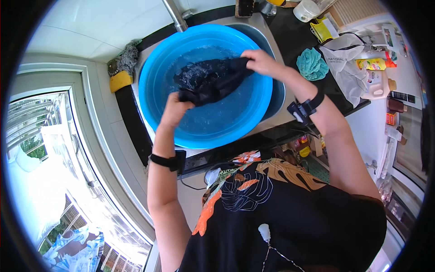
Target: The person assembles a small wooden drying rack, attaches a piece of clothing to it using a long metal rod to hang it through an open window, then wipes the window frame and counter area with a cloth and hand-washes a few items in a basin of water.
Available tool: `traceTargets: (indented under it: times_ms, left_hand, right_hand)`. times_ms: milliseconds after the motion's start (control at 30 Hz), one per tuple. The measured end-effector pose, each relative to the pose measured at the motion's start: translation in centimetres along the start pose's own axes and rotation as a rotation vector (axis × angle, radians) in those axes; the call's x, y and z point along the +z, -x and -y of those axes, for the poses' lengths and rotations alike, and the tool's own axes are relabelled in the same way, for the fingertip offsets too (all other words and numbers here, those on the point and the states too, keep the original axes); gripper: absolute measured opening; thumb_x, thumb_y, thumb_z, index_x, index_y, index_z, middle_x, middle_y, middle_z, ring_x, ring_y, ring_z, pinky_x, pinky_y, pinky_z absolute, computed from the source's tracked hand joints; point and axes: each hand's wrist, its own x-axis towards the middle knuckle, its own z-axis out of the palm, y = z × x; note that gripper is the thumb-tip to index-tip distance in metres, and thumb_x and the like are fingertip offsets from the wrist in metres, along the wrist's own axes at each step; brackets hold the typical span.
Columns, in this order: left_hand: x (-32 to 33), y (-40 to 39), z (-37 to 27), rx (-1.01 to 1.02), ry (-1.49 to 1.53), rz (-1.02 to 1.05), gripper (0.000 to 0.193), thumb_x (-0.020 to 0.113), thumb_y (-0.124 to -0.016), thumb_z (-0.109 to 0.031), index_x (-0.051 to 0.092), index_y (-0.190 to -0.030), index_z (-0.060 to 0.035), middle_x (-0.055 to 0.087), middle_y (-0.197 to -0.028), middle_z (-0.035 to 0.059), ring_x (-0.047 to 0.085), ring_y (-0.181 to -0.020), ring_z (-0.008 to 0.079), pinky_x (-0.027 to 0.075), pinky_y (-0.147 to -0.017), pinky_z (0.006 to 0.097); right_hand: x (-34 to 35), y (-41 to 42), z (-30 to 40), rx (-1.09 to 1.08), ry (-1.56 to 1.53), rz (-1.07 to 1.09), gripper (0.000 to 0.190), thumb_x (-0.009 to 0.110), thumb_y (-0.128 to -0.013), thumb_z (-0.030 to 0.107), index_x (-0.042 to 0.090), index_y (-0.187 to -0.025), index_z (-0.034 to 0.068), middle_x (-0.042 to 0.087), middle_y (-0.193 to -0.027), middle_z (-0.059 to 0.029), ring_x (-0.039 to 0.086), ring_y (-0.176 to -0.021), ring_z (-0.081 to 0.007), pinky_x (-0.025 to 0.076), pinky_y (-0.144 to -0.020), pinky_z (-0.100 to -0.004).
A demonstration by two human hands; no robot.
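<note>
A large blue plastic basin (217,138) holding water rests on the stainless steel sink (264,23), below a metal faucet (175,15). Both hands stretch a wet black cloth item (217,76) across the basin, part of it in the bubbly water. My left hand (175,108) grips its near left end, by the basin's left side. At the upper right, over the basin's rim, my right hand (260,63) is closed on the other end. The lower side of the cloth hangs at the water's surface; its exact kind cannot be told.
Left of the sink lie a yellow sponge (121,81) and a grey scouring pad (128,57). On the dark counter to the right are a teal mesh bath puff (312,64), a whitish plastic bag (346,64) and a pink jug (376,85). A window frame (81,78) borders the left.
</note>
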Motion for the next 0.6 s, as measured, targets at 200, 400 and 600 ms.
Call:
traceTargets:
  times_ms: [200, 400, 600]
  left_hand:
    - [3.7, -1.6, 7.4, -0.237, -0.655, 0.340, 0.026, 0.065, -0.065, -0.005, 0.071, -0.090, -0.0050, 0.069, -0.086, 0.0124, 0.065, -0.085, 0.0283, 0.049, -0.078, 0.0378]
    - [2.9, -2.5, 9.1, -0.205, -0.848, -0.473, 0.049, 0.073, -0.069, -0.034, 0.065, -0.113, -0.0128, 0.053, -0.127, 0.0167, 0.047, -0.122, 0.0344, 0.032, -0.103, 0.0549]
    - [4.9, -5.6, 15.5, -0.735, 0.477, -0.416, 0.096, 0.055, -0.075, -0.073, 0.027, -0.145, -0.0131, 0.033, -0.147, 0.0168, 0.040, -0.130, 0.0315, 0.034, -0.104, 0.0507]
  right_hand:
    - [9.2, 1.3, -3.1, 0.165, 0.401, 0.410, 0.025, 0.055, -0.072, 0.007, 0.066, -0.095, 0.005, 0.065, -0.095, -0.0168, 0.060, -0.096, -0.0350, 0.047, -0.084, -0.0426]
    - [8.2, 0.0, -5.2, 0.036, 0.315, -0.102, 0.039, 0.062, -0.078, 0.021, 0.061, -0.114, 0.006, 0.060, -0.114, -0.0165, 0.057, -0.107, -0.0331, 0.045, -0.093, -0.0393]
    - [14.5, -3.6, -6.7, 0.777, 0.023, -0.201, 0.078, 0.054, -0.085, 0.052, 0.038, -0.133, -0.008, 0.042, -0.134, -0.0312, 0.045, -0.124, -0.0415, 0.039, -0.103, -0.0391]
